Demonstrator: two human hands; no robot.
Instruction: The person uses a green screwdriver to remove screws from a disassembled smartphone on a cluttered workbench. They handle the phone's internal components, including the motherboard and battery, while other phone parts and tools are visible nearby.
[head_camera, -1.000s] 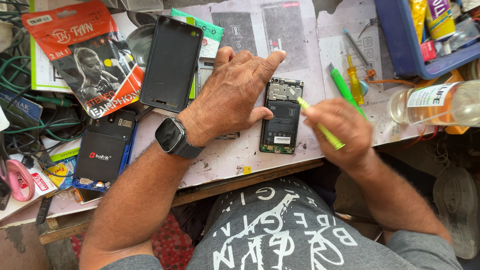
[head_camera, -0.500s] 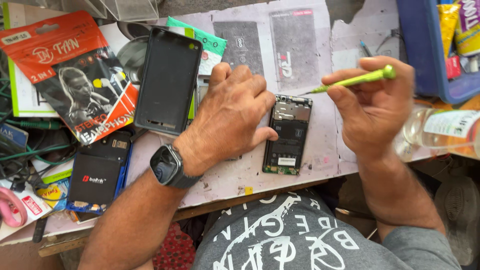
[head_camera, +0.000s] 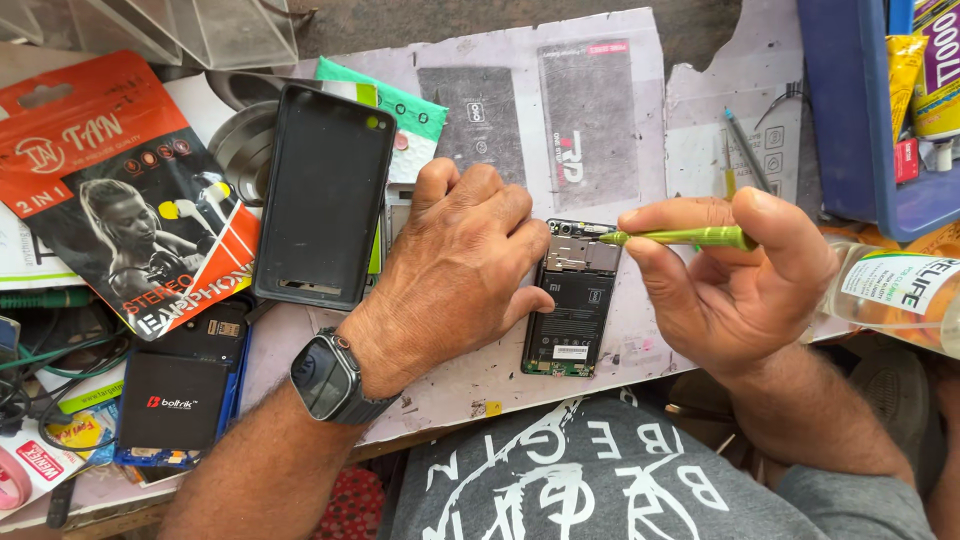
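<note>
Phone lying opened: left hand is pressing it steady, right hand is pinching screwdriver at its top.

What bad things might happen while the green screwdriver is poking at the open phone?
The green screwdriver in the right hand has its tip at the top of the open phone, so a slip might scratch the bare parts inside. The left hand steadies the phone only from one side, so it might slide. The phone lies near the edge of the worktop, so a loosened screw could roll off.
</note>
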